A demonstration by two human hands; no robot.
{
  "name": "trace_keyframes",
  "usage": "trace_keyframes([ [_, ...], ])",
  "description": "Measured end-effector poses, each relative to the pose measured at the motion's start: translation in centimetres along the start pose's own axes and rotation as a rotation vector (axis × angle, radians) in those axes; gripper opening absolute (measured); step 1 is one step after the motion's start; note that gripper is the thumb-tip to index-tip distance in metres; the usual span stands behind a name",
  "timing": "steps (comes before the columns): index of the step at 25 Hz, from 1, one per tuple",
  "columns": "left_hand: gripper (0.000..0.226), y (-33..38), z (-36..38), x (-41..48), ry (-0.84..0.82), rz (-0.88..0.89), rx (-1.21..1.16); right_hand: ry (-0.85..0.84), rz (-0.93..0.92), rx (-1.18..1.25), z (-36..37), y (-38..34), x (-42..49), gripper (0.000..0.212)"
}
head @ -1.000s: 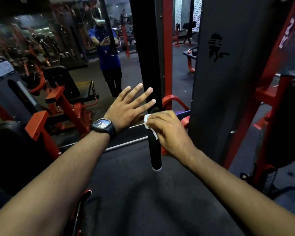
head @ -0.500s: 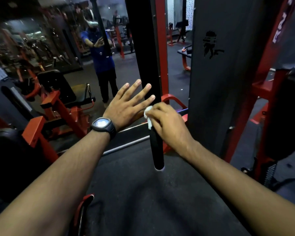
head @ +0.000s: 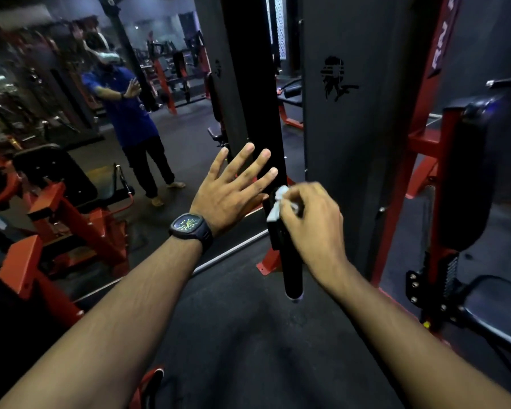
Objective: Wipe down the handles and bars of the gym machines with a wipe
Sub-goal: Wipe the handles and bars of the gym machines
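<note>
— Machines on the far left, what are they?
— Red-framed gym machines with black pads [head: 56,208], standing on the dark rubber floor [head: 248,335] beside a wall mirror [head: 165,160]. The glass shows a person in a blue shirt [head: 127,113] with one arm stretched out.
— And the left hand?
— The left hand [head: 230,187] is released: fingers straight and fanned, palm facing away, gripping nothing. It is raised in front of the mirror's lower edge and the tall black upright post [head: 248,84]; whether the fingertips touch the post I cannot tell. A black square-faced wristwatch [head: 191,228] sits on that wrist.
— Where is the wipe?
— The small crumpled white wipe [head: 279,202] is pressed against the upper part of the black cylindrical hanging handle [head: 292,270], just right of the left hand's little finger. The right hand [head: 313,222] grasps it there, fingers curled round wipe and handle together, with a white corner poking out to the left of the fingers. The handle's lower end hangs free above the floor.
— Further right?
— A dark grey flat panel with a black logo [head: 337,78], then a red steel frame upright [head: 419,143] and a black padded roller [head: 466,178] near the right edge
</note>
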State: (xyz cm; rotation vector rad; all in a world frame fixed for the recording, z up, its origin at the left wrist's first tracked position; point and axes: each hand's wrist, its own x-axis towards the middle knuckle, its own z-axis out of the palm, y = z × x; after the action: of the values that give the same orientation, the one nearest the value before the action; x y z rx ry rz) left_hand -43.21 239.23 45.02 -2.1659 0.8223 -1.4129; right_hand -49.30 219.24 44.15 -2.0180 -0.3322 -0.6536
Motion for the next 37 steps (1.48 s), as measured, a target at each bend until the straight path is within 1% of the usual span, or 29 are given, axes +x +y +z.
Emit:
trace_keyframes([
  [2, 0.040, 0.3, 0.1, 0.0, 0.020, -0.005, -0.022, -0.040, 0.075, 0.004, 0.2, -0.2, 1.1, 0.018],
  [4, 0.040, 0.2, 0.3, -0.3, 0.033, 0.016, -0.025, 0.016, 0.083, 0.049, 0.0, 0.8, -1.2, 0.021],
  [6, 0.040, -0.1, 0.3, -0.4, 0.041, 0.023, -0.007, 0.054, 0.118, 0.137, -0.4, 0.7, -3.0, 0.019],
  [7, 0.040, -0.1, 0.2, -0.3, 0.038, 0.012, -0.013, 0.072, 0.140, 0.172, -0.2, 0.7, -2.5, 0.018],
  [9, 0.040, 0.1, 0.0, -0.1, 0.030, 0.000, -0.043, 0.024, 0.155, 0.200, 0.1, 0.0, -0.9, 0.015],
  [10, 0.040, 0.1, 0.1, -0.1, 0.028, 0.009, -0.052, 0.027, 0.135, 0.177, 0.4, -0.1, -0.9, 0.012],
  [12, 0.040, -0.3, 0.3, -0.4, 0.032, 0.028, -0.045, 0.109, 0.056, 0.162, 0.7, 0.8, -3.5, 0.007],
  [13, 0.040, -0.3, 0.4, -0.5, 0.046, 0.028, -0.034, 0.158, 0.003, 0.127, 0.8, 1.1, -5.4, 0.008],
  [15, 0.041, -0.2, 0.6, -0.6, 0.060, 0.021, -0.034, 0.218, -0.188, 0.059, 1.2, 1.5, -5.9, 0.012],
  [17, 0.041, -0.3, 0.5, -0.5, 0.057, 0.033, -0.063, 0.078, -0.375, -0.099, 1.7, 0.3, -3.0, 0.016],
  [18, 0.041, -0.6, 0.5, -0.4, 0.064, 0.048, -0.065, -0.003, -0.418, -0.225, 1.8, -0.4, -1.9, 0.017],
  [19, 0.042, -0.8, 0.5, -0.3, 0.074, 0.062, -0.065, -0.048, -0.438, -0.326, 1.7, -0.6, -1.7, 0.017],
  [20, 0.042, -1.1, 0.7, -0.3, 0.081, 0.074, -0.070, -0.055, -0.430, -0.378, 1.5, -0.5, -2.5, 0.017],
  [22, 0.041, -1.2, 1.0, -0.6, 0.093, 0.085, -0.069, -0.009, -0.396, -0.373, 1.2, -0.2, -5.3, 0.021],
  [23, 0.041, -1.2, 1.1, -0.7, 0.096, 0.082, -0.065, -0.002, -0.411, -0.363, 1.5, -0.3, -5.5, 0.020],
  [25, 0.043, -0.8, 1.4, -0.5, 0.097, 0.063, -0.094, -0.029, -0.379, -0.401, 2.5, -0.7, -3.1, 0.018],
  [27, 0.043, -0.6, 1.9, -0.6, 0.112, 0.043, -0.125, -0.028, -0.302, -0.441, 2.5, -1.0, -1.6, 0.024],
  [29, 0.041, -0.6, 2.3, -0.8, 0.146, 0.038, -0.143, 0.028, -0.370, -0.441, 2.1, 0.1, -4.1, 0.027],
  [31, 0.041, -0.4, 2.5, -0.7, 0.172, 0.031, -0.159, 0.099, -0.500, -0.532, 2.4, 0.8, -6.2, 0.025],
  [32, 0.041, -0.3, 2.7, -0.6, 0.168, 0.024, -0.180, 0.097, -0.558, -0.605, 2.8, 1.1, -5.8, 0.024],
  [35, 0.044, 0.2, 3.1, -0.7, 0.177, -0.004, -0.202, -0.007, -0.607, -0.810, 3.6, 0.9, -3.1, 0.029],
  [37, 0.044, 0.4, 3.3, -0.8, 0.182, -0.010, -0.207, -0.071, -0.679, -0.876, 3.0, 2.2, -4.4, 0.034],
])
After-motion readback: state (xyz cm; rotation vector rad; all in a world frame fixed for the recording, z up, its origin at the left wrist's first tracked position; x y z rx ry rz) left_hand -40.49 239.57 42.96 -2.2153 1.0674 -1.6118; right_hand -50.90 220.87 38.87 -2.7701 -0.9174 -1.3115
